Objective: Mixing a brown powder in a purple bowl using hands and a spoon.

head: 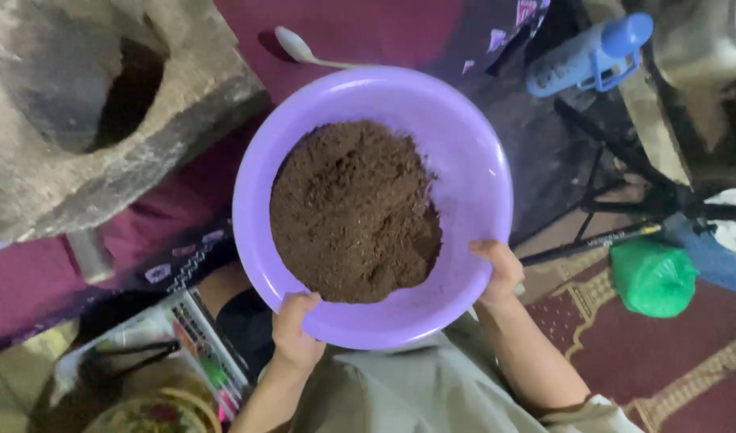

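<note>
Both hands grip the near rim of a purple bowl [464, 152], which fills the middle of the head view and is held up above the person's lap. Left hand [294, 330] clasps the rim at its lower left, the thumb hooked over the edge into the bowl and the fingers curled out of sight beneath. Right hand [498, 271] does the same at the lower right of the bowl, thumb lying on the inner wall, fingers closed under the outside. Each hand is shut around the rim and holds nothing else.

Inside the bowl lies a heap of brown powder [352, 212], loose and crumbly, piled toward the near side and reaching almost to the left thumb. The far inner wall of the bowl is bare.

Just beyond the bowl's far rim, a pale spoon [296, 48] rests on a dark red cloth [368, 28]. Left of the bowl and well apart stands a rough stone block [39, 176] with a dark hole in it. To the upper right of the bowl lies a blue bottle [592, 52]. Right of the bowl, past black tripod legs [616, 236], sits a green bag [652, 277] on a patterned red carpet [689, 361]. Below the bowl's left side is a printed packet [199, 337].
</note>
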